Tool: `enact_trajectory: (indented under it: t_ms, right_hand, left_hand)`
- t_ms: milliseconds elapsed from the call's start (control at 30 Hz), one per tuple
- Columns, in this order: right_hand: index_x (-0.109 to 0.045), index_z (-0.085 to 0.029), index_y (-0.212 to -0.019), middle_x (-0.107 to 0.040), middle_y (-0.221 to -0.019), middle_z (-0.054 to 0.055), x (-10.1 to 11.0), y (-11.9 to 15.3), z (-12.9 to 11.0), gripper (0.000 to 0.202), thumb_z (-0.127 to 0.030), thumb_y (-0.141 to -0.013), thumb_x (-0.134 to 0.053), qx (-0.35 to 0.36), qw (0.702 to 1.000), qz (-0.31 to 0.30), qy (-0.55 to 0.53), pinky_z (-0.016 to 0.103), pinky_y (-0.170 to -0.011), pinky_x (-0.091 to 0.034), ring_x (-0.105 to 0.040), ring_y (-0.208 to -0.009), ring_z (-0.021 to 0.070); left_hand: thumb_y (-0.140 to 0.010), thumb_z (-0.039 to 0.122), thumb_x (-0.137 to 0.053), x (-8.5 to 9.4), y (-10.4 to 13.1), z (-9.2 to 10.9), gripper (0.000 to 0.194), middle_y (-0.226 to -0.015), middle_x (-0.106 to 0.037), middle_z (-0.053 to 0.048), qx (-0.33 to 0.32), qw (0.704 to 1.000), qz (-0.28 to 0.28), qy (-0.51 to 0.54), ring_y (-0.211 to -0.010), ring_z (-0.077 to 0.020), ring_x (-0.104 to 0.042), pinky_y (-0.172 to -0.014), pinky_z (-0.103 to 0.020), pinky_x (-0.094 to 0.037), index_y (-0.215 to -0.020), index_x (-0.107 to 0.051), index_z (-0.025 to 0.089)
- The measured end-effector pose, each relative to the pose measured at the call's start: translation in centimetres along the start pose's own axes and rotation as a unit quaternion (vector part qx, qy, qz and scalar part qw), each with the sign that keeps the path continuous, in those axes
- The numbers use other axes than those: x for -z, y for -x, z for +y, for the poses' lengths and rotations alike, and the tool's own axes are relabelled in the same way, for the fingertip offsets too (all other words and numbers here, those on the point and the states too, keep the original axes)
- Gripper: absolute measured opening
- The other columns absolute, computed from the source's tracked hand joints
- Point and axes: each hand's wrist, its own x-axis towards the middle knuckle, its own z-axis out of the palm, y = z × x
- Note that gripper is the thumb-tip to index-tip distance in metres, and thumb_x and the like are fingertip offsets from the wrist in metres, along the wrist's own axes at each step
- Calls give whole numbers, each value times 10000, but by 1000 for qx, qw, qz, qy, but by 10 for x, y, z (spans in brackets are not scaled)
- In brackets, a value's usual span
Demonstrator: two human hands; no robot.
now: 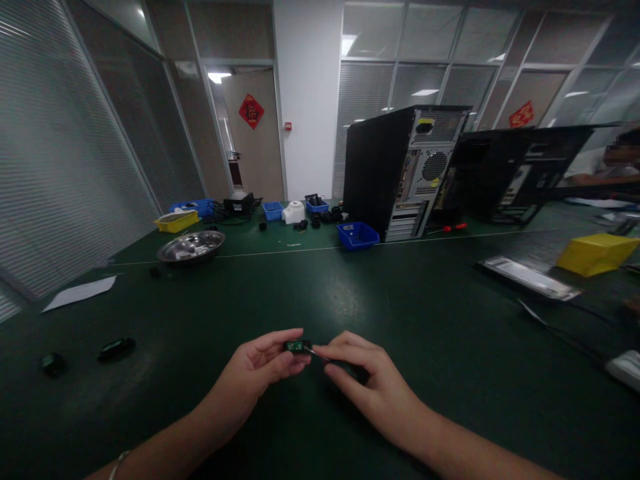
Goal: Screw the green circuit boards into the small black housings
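Between the thumb and fingers of my left hand [265,363] is a small black casing [297,346] with a green circuit board showing in it. My right hand [367,373] pinches a thin metal tool [319,355], whose tip meets the right end of the casing. Most of the tool is hidden by my fingers, so its exact kind cannot be made out. Both hands are just above the green tabletop [340,300]. To the left lie two small dark parts, a longer one [117,349] with some green on it and a blocky one [53,364].
A steel bowl [193,245] with pale bits stands back left, near a paper sheet [80,293]. Behind my hands are a blue bin [358,236] and a computer tower [380,173]. A yellow box [595,255] and a metal-topped tray [530,278] are right. A person [600,163] sits far right.
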Motion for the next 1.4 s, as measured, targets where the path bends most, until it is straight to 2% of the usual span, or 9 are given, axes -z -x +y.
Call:
enact_trajectory:
  t_ms: [233, 533, 800, 967, 1067, 1167, 1233, 1300, 1400]
  right_hand:
    - [-704, -209, -1183, -652, -941, 86, 0, -1, 0, 299, -159, -916, -580, 6, 1000, -16, 22, 337, -763, -502, -637, -856, 201]
    - [-717, -223, -1159, -659, -943, 74, 0, 4, -1, 309, -135, -887, -599, 28, 998, -42, 36, 313, -732, -511, -634, -833, 185]
    - [-698, -206, -1137, -678, -939, 64, 2, 1, 1, 238, -204, -940, -565, 23, 999, 18, 17, 302, -724, -512, -643, -826, 180]
    - [-656, -191, -1044, -652, -950, 56, 3, 2, 4, 158, -221, -962, -524, 9, 998, 37, 41, 283, -691, -495, -620, -818, 179]
    - [-580, -191, -1006, -621, -905, 45, 2, 4, 5, 103, -201, -967, -486, 18, 997, 35, 67, 298, -724, -486, -602, -811, 180]
    - [-487, -198, -996, -604, -934, 52, -2, 7, 3, 90, -133, -936, -472, 47, 994, 9, 99, 297, -748, -481, -589, -837, 175]
    - [-460, -205, -961, -605, -945, 49, -4, 8, 0, 138, -92, -890, -493, 73, 989, -31, 126, 282, -738, -479, -590, -834, 168]
    - [-491, -206, -950, -624, -949, 44, -7, 9, -6, 166, -72, -855, -515, 99, 978, -86, 160, 270, -719, -477, -603, -827, 166]
    - [-571, -214, -1075, -668, -1081, 54, -12, 10, -14, 266, -78, -852, -521, 143, 952, -169, 211, 275, -763, -480, -634, -926, 186]
  left_hand:
    - [-824, 201, -716, -2, -1, -2, 199, -933, -769, -69, -23, 999, 0, -45, -868, -201, -718, -804, -327, -548, -1007, -651, 156]
    - [-772, 199, -738, -5, 2, 3, 166, -731, -742, -47, -24, 988, 7, -151, -686, -175, -680, -671, -304, -529, -897, -656, 128]
    - [-792, 222, -707, -8, 2, 8, 149, -701, -695, -22, -29, 983, 8, -183, -637, -160, -630, -623, -286, -501, -911, -671, 139]
    - [-809, 253, -692, -6, 5, 12, 177, -942, -701, -55, -60, 967, 35, -247, -901, -221, -648, -817, -332, -497, -969, -680, 179]
    - [-820, 261, -675, -3, 4, 13, 206, -998, -679, -56, -84, 955, 62, -279, -954, -236, -629, -859, -344, -479, -1015, -667, 195]
    - [-822, 238, -661, -1, 2, 11, 195, -992, -670, -58, -101, 952, 68, -282, -948, -235, -622, -860, -342, -470, -1012, -658, 194]
    - [-816, 230, -661, -1, 1, 10, 187, -976, -671, -61, -107, 948, 70, -290, -934, -239, -622, -855, -344, -464, -999, -664, 192]
    - [-813, 230, -660, -3, 2, 10, 176, -969, -675, -64, -112, 942, 70, -309, -931, -244, -615, -852, -344, -454, -984, -677, 193]
    - [-818, 238, -650, -6, 3, 10, 165, -975, -682, -59, -120, 929, 66, -344, -952, -251, -596, -864, -345, -432, -974, -693, 205]
